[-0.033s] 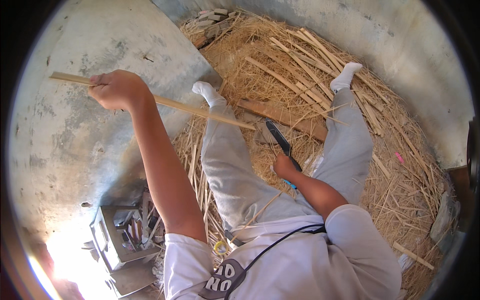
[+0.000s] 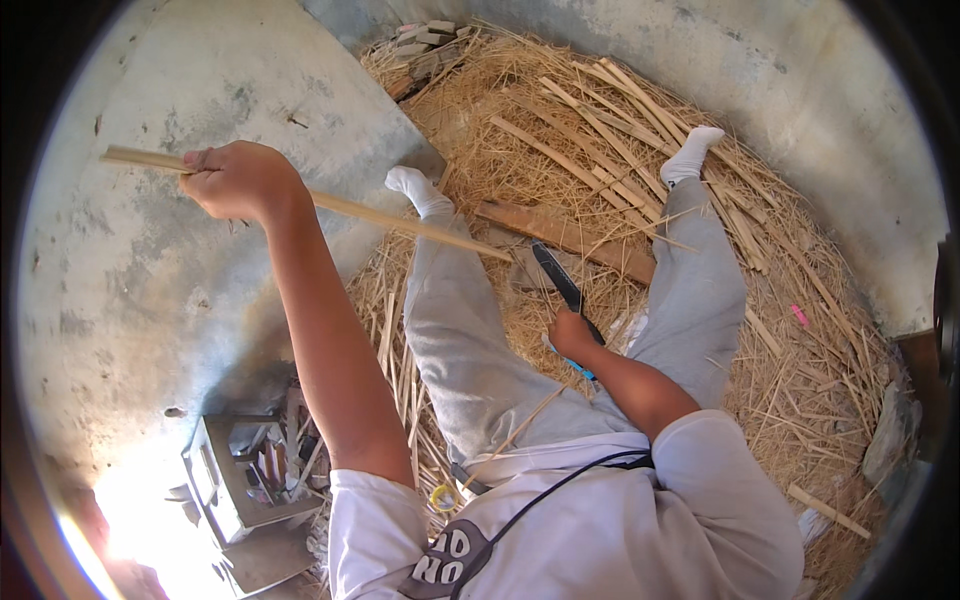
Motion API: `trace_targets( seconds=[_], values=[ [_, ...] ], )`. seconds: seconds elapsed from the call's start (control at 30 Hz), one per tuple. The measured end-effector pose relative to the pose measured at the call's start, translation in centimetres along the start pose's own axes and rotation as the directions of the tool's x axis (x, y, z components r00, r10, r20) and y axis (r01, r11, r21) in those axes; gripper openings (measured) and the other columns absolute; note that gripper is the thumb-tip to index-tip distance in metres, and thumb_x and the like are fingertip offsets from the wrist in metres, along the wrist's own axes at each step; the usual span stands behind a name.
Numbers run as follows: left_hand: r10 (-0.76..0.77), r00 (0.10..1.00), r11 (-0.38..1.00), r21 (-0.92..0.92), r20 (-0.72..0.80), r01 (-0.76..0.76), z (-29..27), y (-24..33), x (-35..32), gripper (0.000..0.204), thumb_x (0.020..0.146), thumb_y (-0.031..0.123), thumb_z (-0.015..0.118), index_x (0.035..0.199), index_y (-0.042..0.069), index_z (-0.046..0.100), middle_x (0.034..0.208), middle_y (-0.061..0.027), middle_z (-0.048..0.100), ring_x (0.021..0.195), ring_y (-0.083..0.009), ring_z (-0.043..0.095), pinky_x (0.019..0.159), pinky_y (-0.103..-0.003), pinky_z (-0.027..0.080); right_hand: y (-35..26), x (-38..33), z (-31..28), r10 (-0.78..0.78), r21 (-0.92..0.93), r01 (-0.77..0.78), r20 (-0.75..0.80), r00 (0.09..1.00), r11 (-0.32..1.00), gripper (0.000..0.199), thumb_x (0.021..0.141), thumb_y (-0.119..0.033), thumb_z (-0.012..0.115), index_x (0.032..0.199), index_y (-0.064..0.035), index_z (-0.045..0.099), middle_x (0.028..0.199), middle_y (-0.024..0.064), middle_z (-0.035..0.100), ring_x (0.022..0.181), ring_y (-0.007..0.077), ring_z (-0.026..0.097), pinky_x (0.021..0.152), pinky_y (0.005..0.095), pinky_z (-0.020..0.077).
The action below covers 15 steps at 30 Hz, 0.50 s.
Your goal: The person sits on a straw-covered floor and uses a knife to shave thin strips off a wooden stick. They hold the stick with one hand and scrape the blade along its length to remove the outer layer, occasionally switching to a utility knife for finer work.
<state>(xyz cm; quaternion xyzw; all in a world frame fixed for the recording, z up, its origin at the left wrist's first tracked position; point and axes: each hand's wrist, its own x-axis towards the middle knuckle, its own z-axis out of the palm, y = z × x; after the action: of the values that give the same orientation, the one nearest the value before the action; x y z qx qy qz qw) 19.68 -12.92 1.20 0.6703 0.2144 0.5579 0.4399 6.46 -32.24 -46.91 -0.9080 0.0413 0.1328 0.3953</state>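
Both hands are closed. Nearest, between my knees, my right hand (image 2: 572, 333) is wrapped around the knife (image 2: 560, 282), blade pointing away from me so the edge stays clear of my legs. Farther out, my left hand (image 2: 240, 180) fists the long bamboo strip (image 2: 400, 222), held out across my left shin above the straw heap (image 2: 600, 140), its far end near the blade.

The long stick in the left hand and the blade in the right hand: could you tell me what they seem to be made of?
Stick: likely split bamboo or cane, pale tan, matte and straight, matching the strips in the litter. Blade: probably metal, dark, flat and narrow; its handle shows blue, perhaps plastic, below the right hand. The left hand grips the stick.
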Motion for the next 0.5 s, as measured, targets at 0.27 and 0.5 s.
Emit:
trace_targets(
  seconds=[0.27, 0.5],
  values=[
    [0.132, 0.986, 0.991, 0.012, -0.100, -0.132, 0.8, -3.6, 2.2, 0.033, 0.109, 0.022, 0.033, 0.112, -0.006, 0.050, 0.113, -0.0234, 0.058, 0.094, -0.0292, 0.067, 0.063, -0.036, 0.055, -10.2, -2.8, -7.3, -0.267, 0.323, 0.348, -0.268, 0.926, 0.880, 0.024, 0.094, -0.019, 0.065, 0.090, 0.0035, 0.056, 0.066, 0.0188, 0.059, 0.061, 0.0281, 0.061, 0.059, 0.0427, 0.0474],
    [0.065, 0.997, 0.997, -0.038, -0.028, -0.066, 2.3, -1.1, 1.0, 0.032, 0.109, 0.022, 0.033, 0.107, -0.005, 0.050, 0.107, -0.0233, 0.059, 0.089, -0.0295, 0.068, 0.060, -0.039, 0.056, 0.3, 1.2, -0.4, 0.109, 0.016, -0.109, 0.019, 0.994, 0.994, 0.030, 0.085, -0.024, 0.073, 0.092, 0.0048, 0.069, 0.078, 0.0224, 0.070, 0.075, 0.0347, 0.071, 0.070, 0.0447, 0.0548]
  ],
)
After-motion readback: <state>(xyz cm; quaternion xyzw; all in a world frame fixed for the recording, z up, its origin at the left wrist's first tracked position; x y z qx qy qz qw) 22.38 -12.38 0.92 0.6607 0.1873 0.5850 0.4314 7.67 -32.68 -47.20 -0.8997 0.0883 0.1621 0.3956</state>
